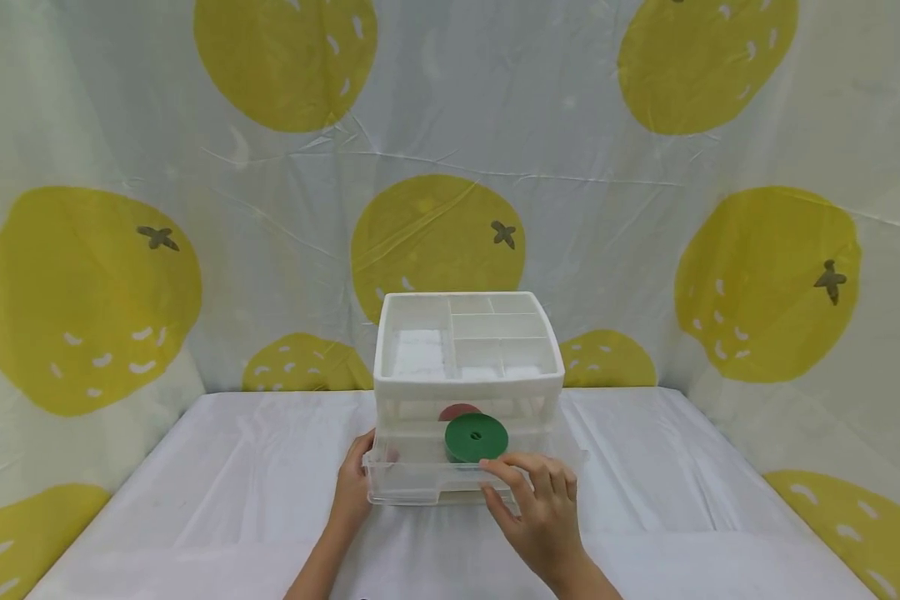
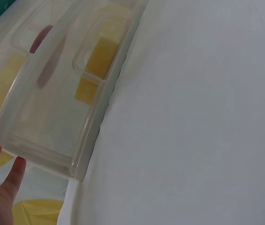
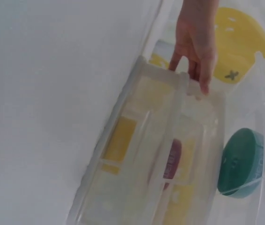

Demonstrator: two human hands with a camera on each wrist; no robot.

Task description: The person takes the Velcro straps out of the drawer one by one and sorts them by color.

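Note:
A white plastic drawer box [image 1: 468,388] stands on the cloth, its clear drawer [image 1: 405,483] jutting out at the front. A flat green roll [image 1: 476,437] is tilted up inside the drawer, with a reddish round thing [image 1: 460,411] partly hidden behind it. My right hand [image 1: 543,508] has its index finger over the drawer's front rim and its thumb below, pinching the front just right of the middle. At the left side of the box, my left hand [image 1: 354,483] rests with extended fingers on the wall, as the right wrist view also shows.
The box's top is a tray with several compartments [image 1: 505,325]. Through its clear fronts show a yellow block [image 2: 103,57] low down and a dark red oval [image 3: 173,159] with lettering. A white cloth [image 1: 270,467] covers the table, and a lemon-print curtain [image 1: 570,208] hangs behind.

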